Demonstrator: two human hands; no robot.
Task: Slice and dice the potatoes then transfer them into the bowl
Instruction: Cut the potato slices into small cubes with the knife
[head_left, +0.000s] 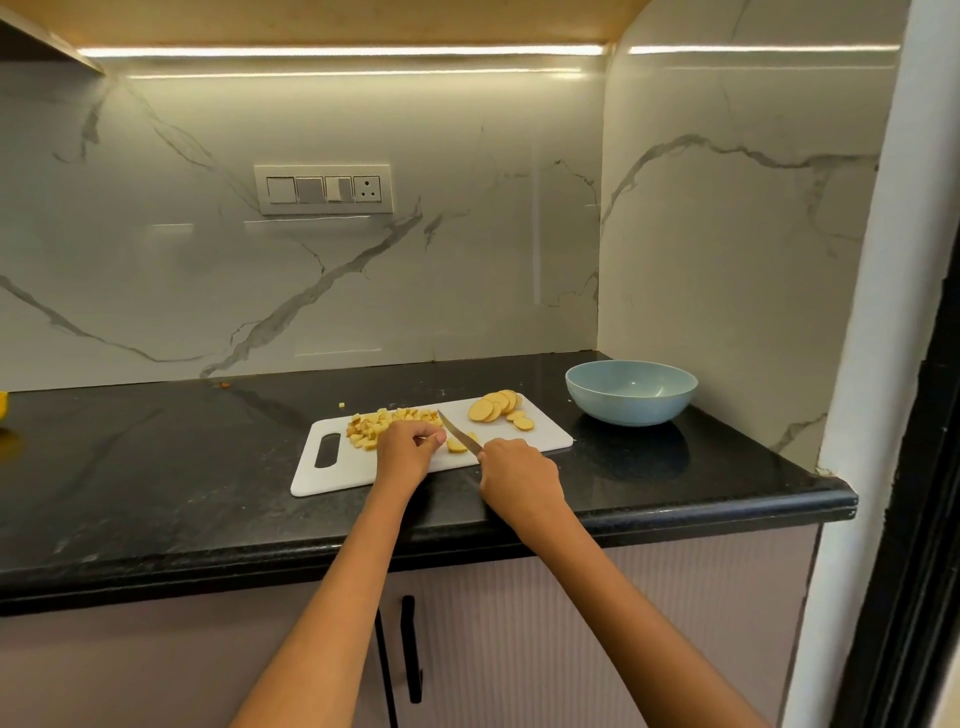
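— White cutting board (332, 480): right hand (519, 475) grips the knife (457, 432), left hand (408, 441) pinches a potato slice (457, 446).
— Curl those fingertips back; round slices (496, 408) wait far right, near the empty blue bowl (631, 392).

glossy black stone counter (156, 467)

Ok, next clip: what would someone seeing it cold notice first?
Probably the two hands at the white cutting board mid-counter: the right hand grips a knife, the left hand steadies potato beside the diced pile. Next, the slices at the board's far right, and the blue bowl beyond, nothing visible in it.
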